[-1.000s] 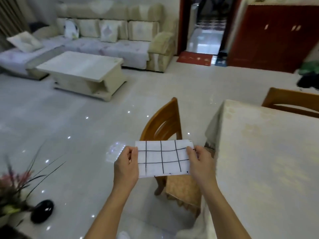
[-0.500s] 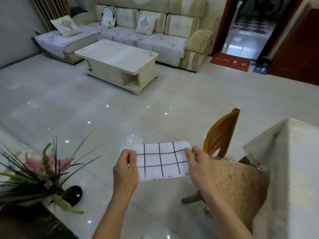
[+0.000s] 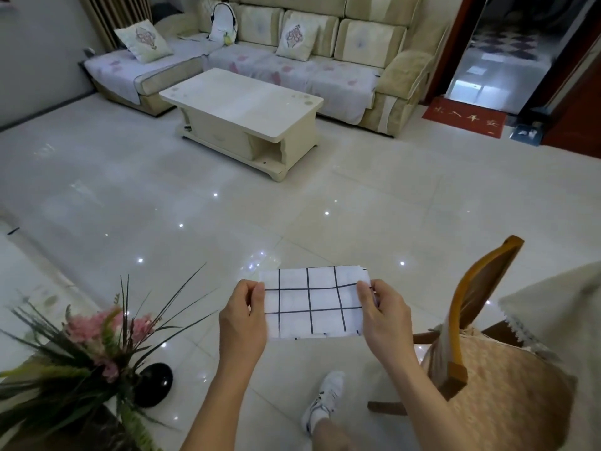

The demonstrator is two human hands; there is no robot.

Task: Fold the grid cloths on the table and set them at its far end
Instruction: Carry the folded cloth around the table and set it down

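A folded white cloth with a black grid point(image 3: 313, 302) hangs in the air in front of me, stretched flat between both hands above the tiled floor. My left hand point(image 3: 242, 315) pinches its left edge between thumb and fingers. My right hand point(image 3: 383, 312) pinches its right edge the same way. The table with its cream cloth point(image 3: 559, 307) shows only as a corner at the right edge, apart from the cloth I hold.
A wooden chair point(image 3: 481, 336) with a woven seat stands at the table's corner, lower right. A plant with pink flowers point(image 3: 94, 340) and a black object point(image 3: 153, 384) sit lower left. My shoe point(image 3: 325, 400) is on the floor. Coffee table point(image 3: 244, 102) and sofa point(image 3: 292, 56) stand far off.
My view has swung left, away from the table, which now fills only the right edge. The folded cloth stays held between both hands in the same grip.
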